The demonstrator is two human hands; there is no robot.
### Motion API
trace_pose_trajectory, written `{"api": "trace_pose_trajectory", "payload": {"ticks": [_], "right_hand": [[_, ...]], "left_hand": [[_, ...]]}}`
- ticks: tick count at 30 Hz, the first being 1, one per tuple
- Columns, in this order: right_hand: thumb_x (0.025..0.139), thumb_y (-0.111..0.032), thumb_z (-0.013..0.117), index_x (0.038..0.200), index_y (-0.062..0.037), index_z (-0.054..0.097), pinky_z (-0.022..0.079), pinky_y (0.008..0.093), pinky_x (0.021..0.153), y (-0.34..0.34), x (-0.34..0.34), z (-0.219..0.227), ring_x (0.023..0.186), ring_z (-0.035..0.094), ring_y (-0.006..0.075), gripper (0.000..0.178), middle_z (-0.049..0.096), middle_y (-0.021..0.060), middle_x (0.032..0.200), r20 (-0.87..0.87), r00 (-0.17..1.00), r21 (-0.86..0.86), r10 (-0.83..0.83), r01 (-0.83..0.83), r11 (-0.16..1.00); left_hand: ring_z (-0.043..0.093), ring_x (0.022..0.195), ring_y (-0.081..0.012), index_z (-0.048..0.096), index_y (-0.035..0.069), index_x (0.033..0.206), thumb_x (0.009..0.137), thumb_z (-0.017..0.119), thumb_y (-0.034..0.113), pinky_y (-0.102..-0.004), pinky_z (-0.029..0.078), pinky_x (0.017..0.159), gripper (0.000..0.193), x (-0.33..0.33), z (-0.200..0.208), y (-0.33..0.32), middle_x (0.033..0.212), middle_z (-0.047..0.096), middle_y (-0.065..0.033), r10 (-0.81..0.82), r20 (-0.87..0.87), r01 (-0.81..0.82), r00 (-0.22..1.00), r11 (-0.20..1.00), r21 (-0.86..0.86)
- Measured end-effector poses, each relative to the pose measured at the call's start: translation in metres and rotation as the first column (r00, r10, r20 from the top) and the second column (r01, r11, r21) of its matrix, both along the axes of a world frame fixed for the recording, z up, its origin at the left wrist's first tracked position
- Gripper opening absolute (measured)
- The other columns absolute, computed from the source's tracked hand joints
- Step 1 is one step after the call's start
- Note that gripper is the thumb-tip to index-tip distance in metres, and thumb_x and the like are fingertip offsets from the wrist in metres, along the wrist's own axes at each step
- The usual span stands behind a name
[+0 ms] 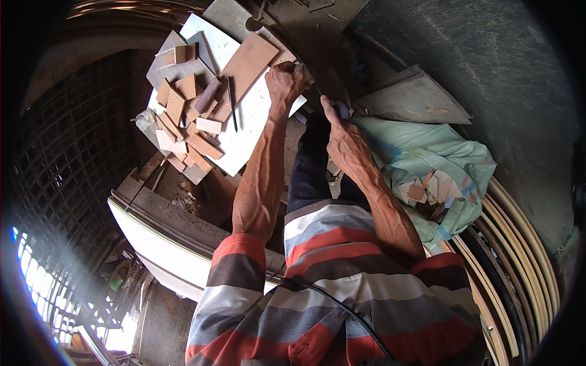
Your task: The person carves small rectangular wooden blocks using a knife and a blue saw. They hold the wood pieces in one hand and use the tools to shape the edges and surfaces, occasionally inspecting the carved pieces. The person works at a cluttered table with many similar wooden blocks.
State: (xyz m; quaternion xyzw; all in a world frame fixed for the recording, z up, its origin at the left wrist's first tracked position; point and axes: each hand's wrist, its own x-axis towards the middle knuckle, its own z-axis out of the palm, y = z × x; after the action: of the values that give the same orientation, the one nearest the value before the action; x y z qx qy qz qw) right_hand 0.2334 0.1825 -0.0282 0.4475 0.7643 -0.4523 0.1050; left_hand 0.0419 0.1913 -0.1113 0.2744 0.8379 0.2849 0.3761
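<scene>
My left hand (pixel 285 83) is closed in a fist at the far right end of the work surface. It presses on a small brown wooden piece (pixel 309 78), mostly hidden by the fingers. My right hand (pixel 345 137) is closed with its index finger stretched forward along a thin dark blade-like tool (pixel 318 89). The tool's tip reaches up beside the left hand, and its exact kind is too small to tell. To the left, on a white board (pixel 247 131), lie a black pen (pixel 232 100), a dark red cylinder (pixel 209 94) and a heap of small brown wooden pieces (pixel 176 108).
A larger brown panel (pixel 251 60) lies across the white board. At right, a pale green woven sack (pixel 427 152) holds wood offcuts (pixel 434 186). Long curved-looking strips (pixel 519 244) lie beyond it. A white-faced panel (pixel 160 244) stands at lower left, near a dark lattice (pixel 67 140).
</scene>
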Motion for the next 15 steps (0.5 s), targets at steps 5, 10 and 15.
{"api": "trace_pose_trajectory", "payload": {"ticks": [5, 10, 15], "right_hand": [[0.081, 0.004, 0.050, 0.153, -0.0233, 0.020, 0.048, 0.0524, 0.068, 0.003, -0.001, 0.013, 0.070, 0.063, 0.0434, 0.082, 0.061, 0.0270, 0.073, 0.039, 0.999, -0.019, -0.032, 0.033, 0.999], [0.080, 0.004, 0.051, 0.153, -0.0231, 0.020, 0.049, 0.0510, 0.073, 0.008, -0.006, 0.008, 0.076, 0.064, 0.0434, 0.084, 0.063, 0.0278, 0.076, 0.031, 0.999, -0.043, -0.010, 0.011, 0.999], [0.080, 0.004, 0.052, 0.153, -0.0235, 0.018, 0.050, 0.0498, 0.075, 0.011, -0.006, 0.013, 0.080, 0.065, 0.0428, 0.085, 0.064, 0.0278, 0.082, 0.063, 0.998, -0.052, -0.006, 0.010, 0.999]], "left_hand": [[0.069, 0.061, -0.0241, 0.072, -0.004, 0.083, 0.084, 0.059, 0.026, -0.0315, 0.055, 0.066, 0.033, 0.000, -0.021, 0.001, 0.059, 0.068, -0.0108, -0.032, -0.046, 0.034, 0.998, 0.998, 0.046], [0.070, 0.063, -0.0277, 0.072, -0.005, 0.088, 0.082, 0.060, 0.026, -0.0338, 0.056, 0.070, 0.034, -0.006, -0.035, -0.008, 0.062, 0.068, -0.0144, -0.033, -0.098, 0.036, 0.995, 0.999, 0.031], [0.069, 0.060, -0.0234, 0.071, -0.006, 0.084, 0.084, 0.058, 0.024, -0.0300, 0.056, 0.067, 0.032, 0.001, -0.019, 0.007, 0.057, 0.067, -0.0110, -0.038, -0.018, 0.038, 0.999, 0.999, 0.020]]}}
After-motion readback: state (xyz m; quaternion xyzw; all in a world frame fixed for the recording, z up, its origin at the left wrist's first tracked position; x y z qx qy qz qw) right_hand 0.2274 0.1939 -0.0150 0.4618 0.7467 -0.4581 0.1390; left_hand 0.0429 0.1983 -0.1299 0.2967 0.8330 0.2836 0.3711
